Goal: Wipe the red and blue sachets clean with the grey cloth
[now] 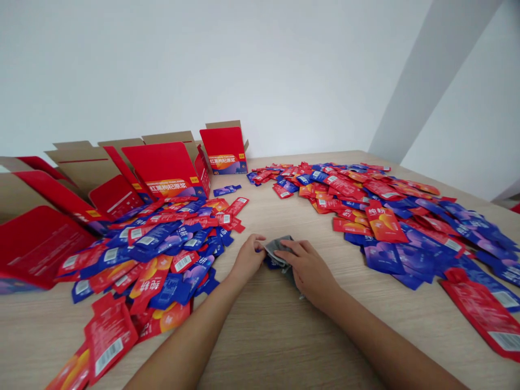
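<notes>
At the middle of the table, my right hand presses a crumpled grey cloth with its fingers bent over the top. Under the cloth a dark blue sachet shows in part, lying on the wood. Thumb and forefinger of my left hand pinch together at the left end of the cloth and sachet; which of the two they grip is hard to make out, though the sachet's edge runs to them. Most of the sachet is hidden by the cloth and fingers.
A heap of red and blue sachets lies to the left, and a wider heap spreads on the right. Several opened red cartons stand behind the left heap, one carton farther back near the wall. A single blue sachet lies before it.
</notes>
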{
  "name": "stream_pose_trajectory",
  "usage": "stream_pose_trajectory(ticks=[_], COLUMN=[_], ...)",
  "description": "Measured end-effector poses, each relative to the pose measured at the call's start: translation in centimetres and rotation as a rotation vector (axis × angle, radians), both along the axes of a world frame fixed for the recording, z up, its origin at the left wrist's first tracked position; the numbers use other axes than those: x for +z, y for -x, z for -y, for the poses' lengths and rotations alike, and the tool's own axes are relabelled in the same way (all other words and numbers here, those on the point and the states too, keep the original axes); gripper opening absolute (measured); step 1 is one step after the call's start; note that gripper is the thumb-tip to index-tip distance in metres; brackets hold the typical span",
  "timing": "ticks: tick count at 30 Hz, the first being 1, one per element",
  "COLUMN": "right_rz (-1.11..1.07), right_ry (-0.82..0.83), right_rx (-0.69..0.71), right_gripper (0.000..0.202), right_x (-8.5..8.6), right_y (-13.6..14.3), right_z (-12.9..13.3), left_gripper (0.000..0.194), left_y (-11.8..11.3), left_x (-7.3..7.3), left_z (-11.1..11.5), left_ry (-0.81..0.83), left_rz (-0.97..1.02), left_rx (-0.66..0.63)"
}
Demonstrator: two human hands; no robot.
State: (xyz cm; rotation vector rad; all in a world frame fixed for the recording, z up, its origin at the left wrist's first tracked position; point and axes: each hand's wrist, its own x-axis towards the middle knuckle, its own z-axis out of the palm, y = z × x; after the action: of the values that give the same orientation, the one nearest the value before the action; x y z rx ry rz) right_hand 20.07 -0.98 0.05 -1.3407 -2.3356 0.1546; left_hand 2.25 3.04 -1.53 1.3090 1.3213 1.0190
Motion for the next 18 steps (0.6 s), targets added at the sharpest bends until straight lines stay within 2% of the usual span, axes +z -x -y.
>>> stream_pose_trajectory(ticks=[2, 5, 7, 11, 12, 16, 18], right_rz=[0.131, 0.227, 0.248, 0.256, 0.267, 0.347, 0.364], right_ry=[0.030, 0.064, 0.056, 0.037, 0.049, 0.094, 0.085], right_rx=[-0.102, -0.253, -0.227, -0.057, -0.070, -0.283, -0.284], right_gripper=[0.051, 0.047, 0.042, 0.036, 0.035, 0.036, 0.035], right_x=[0.2, 0.7, 1.0, 1.5, 1.6, 1.7, 1.8], right_y=[-0.5, -0.9, -0.4, 1.0, 0.9, -0.6, -0.5], right_z=[-0.3, -0.6, -0.2, 0.4, 0.2, -1.0, -0.7], left_gripper=[0.025, 0.024, 0.027, 0.035, 0.035, 0.033, 0.033], left_y=[0.1, -0.1, -0.5, -0.9, -0.9, -1.0, -1.0], left_x=[-0.1, -0.1, -0.1, -0.3, -0.4, -0.4, -0.2], left_z=[0.0, 0.2, 0.4, 0.6, 0.6, 0.6, 0.7], left_ry=[-0.035, -0.016, -0.001, -0.029, -0.035, -0.004, 0.006], left_rz=[-0.023, -0.025, -0.025, -0.021, -0.015, 0.027, 0.036], left_rx=[0.033, -0.017, -0.060, -0.074, -0.071, -0.068, -0.068])
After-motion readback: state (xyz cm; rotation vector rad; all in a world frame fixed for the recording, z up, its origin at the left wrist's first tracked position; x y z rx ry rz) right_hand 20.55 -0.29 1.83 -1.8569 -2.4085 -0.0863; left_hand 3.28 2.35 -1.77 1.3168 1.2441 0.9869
